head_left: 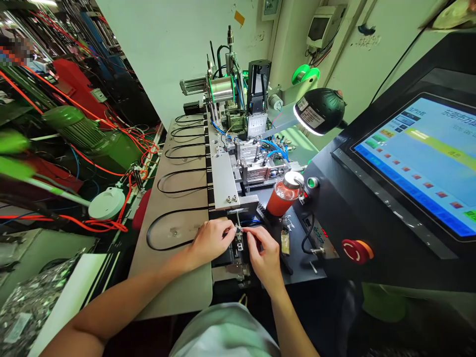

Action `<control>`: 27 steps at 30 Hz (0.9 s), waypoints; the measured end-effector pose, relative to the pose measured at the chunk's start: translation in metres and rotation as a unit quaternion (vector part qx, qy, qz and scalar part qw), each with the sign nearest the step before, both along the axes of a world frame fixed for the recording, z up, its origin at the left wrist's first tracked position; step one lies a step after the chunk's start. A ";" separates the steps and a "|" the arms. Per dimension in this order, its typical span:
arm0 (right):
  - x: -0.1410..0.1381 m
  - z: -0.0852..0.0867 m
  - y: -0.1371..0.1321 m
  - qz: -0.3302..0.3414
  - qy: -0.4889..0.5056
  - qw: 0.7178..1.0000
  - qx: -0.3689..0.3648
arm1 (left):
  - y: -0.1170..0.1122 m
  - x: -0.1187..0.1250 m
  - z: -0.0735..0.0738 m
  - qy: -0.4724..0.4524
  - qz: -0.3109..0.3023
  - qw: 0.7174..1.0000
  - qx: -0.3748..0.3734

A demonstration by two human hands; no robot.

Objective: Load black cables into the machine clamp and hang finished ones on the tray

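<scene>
Connector (240, 229) pinched between left hand (211, 240) and right hand (264, 255).

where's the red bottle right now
In the head view, the red bottle stands right of centre on the black console, beyond the right hand and left of the green button.

Two bare forearms (141, 292) reach forward from the lower edge, converging. The left hand (211, 239), knuckles up, curls its fingers and pinches thumb to forefinger. The right hand (263, 254), back facing up and wrist bent slightly inward, pinches likewise. The two sets of fingertips (248, 232) nearly meet.
</scene>
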State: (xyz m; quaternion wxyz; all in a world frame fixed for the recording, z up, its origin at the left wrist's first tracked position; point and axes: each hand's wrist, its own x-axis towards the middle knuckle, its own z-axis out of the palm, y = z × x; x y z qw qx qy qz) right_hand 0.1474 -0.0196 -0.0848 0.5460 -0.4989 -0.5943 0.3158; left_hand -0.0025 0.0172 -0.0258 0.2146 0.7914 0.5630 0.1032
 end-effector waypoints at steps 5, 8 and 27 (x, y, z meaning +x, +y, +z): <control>0.003 -0.003 0.006 0.006 0.014 0.999 -0.037 | 0.003 0.002 0.002 0.003 -0.007 1.000 -0.008; 0.002 -0.005 0.014 0.017 0.005 0.998 -0.062 | 0.004 0.003 0.003 0.002 -0.016 1.000 -0.003; -0.017 -0.026 0.025 0.067 0.123 0.988 -0.065 | -0.010 -0.012 -0.004 0.138 -0.175 0.946 0.235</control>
